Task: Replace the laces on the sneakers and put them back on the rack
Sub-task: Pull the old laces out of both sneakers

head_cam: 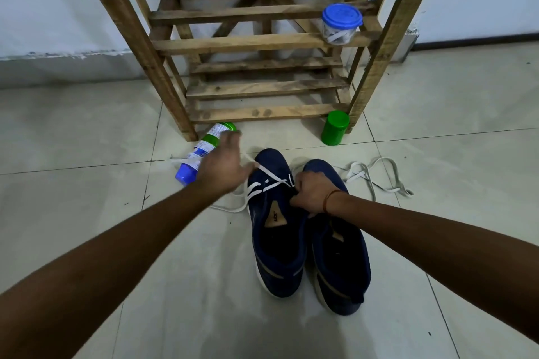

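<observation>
Two navy sneakers stand side by side on the tiled floor, toes toward the rack. The left sneaker point(277, 230) has a white lace point(269, 181) threaded through its lower eyelets. My left hand point(224, 166) pinches one end of that lace and pulls it up to the left, taut. My right hand point(310, 192) grips the tongue and eyelet edge of the left sneaker, over the gap between the shoes. The right sneaker point(338, 251) shows no lace. A second loose white lace point(376, 175) lies on the floor to its right. The wooden rack point(262, 44) stands just beyond.
A bottle point(201, 154) with green and blue parts lies on its side by the rack's front left leg. A green container point(335, 127) stands by the front right leg. A clear tub with a blue lid point(341, 23) sits on a rack slat.
</observation>
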